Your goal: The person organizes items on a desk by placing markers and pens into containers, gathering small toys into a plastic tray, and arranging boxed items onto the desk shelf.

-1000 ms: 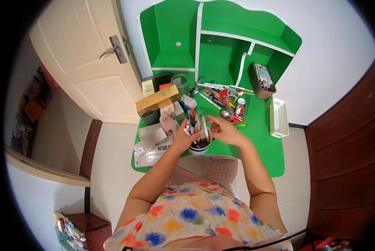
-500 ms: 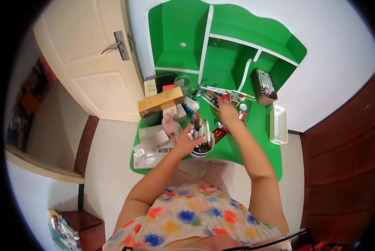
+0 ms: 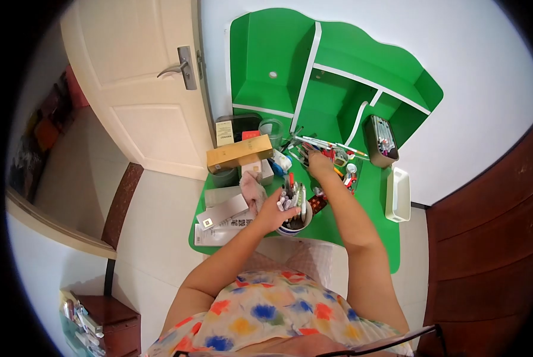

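My left hand [image 3: 270, 212] is closed around a bundle of pens [image 3: 293, 197] standing in a white round cup [image 3: 305, 224] at the desk's front edge. Its thumb lies across the pens above the rim. My right hand [image 3: 320, 165] reaches farther back into a loose pile of pens and pencils [image 3: 326, 144]. Its fingers point down and seem pinched together among them, but what they hold is hidden. Small red and white items [image 3: 351, 172] lie just right of that hand. A dark red patterned item [image 3: 317, 204] lies between the cup and my right forearm.
A green desk [image 3: 367, 226] with shelves carries a pen-filled box [image 3: 380, 141] and a white tray [image 3: 398, 194] on the right. On the left are a gold box [image 3: 239, 153], a pink cloth [image 3: 252, 191], flat white boxes [image 3: 223, 211] and a clear container [image 3: 271, 128].
The whole view has shifted slightly. My right hand has moved a little left within the pen pile. My left hand stays around the pens in the cup.
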A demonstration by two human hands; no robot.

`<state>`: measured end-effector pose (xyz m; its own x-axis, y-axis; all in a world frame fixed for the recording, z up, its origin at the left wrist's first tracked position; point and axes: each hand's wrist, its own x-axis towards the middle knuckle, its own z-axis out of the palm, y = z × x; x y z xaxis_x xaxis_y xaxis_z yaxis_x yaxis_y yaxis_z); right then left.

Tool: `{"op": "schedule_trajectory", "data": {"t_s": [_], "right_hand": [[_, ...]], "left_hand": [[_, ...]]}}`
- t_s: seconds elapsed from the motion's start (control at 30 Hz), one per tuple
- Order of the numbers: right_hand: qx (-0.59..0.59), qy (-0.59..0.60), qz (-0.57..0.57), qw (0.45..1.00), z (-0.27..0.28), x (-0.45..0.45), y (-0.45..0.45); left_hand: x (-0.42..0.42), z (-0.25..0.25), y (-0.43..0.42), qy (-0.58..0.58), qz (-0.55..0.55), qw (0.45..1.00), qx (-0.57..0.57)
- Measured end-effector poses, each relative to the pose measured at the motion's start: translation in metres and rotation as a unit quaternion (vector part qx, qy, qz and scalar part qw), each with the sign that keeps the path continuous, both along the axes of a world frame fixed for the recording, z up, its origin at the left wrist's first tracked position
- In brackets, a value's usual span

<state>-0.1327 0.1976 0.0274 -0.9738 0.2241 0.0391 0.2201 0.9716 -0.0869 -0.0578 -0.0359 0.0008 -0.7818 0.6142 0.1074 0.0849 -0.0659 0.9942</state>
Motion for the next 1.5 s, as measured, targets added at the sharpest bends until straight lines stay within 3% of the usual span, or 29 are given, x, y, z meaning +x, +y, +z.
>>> {"op": "schedule_trajectory", "data": {"t_s": [0.4, 0.6, 0.67, 0.77, 0.87, 1.0, 1.13, 1.37, 1.47, 1.5], "right_hand": [[0.002, -0.055, 0.056, 0.997, -0.003, -0.024, -0.011], [-0.039, 0.058, 0.081, 0.994, 0.021, -0.009, -0.003], [-0.112, 0.113, 0.108, 0.981, 0.048, 0.008, -0.003], [-0.266, 0.220, 0.112, 0.932, 0.057, 0.021, 0.009], [-0.352, 0.276, 0.006, 0.894, 0.092, 0.066, -0.007], [-0.538, 0.378, 0.014, 0.754, 0.091, 0.111, -0.014], [-0.622, 0.397, -0.003, 0.675, 0.108, 0.164, -0.036], [-0.670, 0.312, 0.031, 0.672, 0.060, 0.184, -0.075], [-0.659, 0.286, 0.028, 0.695, 0.027, 0.174, -0.079], [-0.635, 0.265, 0.010, 0.725, 0.026, 0.175, -0.083]], "left_hand": [[-0.001, -0.006, 0.002, 0.018, 0.011, 1.000, -0.013], [0.002, 0.007, -0.001, -0.021, -0.014, 0.999, 0.028], [-0.001, -0.006, 0.003, -0.011, -0.004, 1.000, 0.024], [-0.001, -0.002, 0.003, -0.038, -0.018, 0.999, 0.029], [0.004, 0.013, 0.002, -0.023, -0.014, 0.996, 0.080], [0.008, 0.022, 0.001, -0.060, -0.013, 0.995, 0.083], [0.007, 0.021, 0.001, -0.041, -0.007, 0.997, 0.072], [0.008, 0.022, -0.001, -0.056, 0.002, 0.996, 0.070], [0.001, 0.009, -0.001, -0.027, 0.001, 0.997, 0.072], [-0.001, 0.005, -0.001, -0.029, 0.003, 0.997, 0.067]]}}
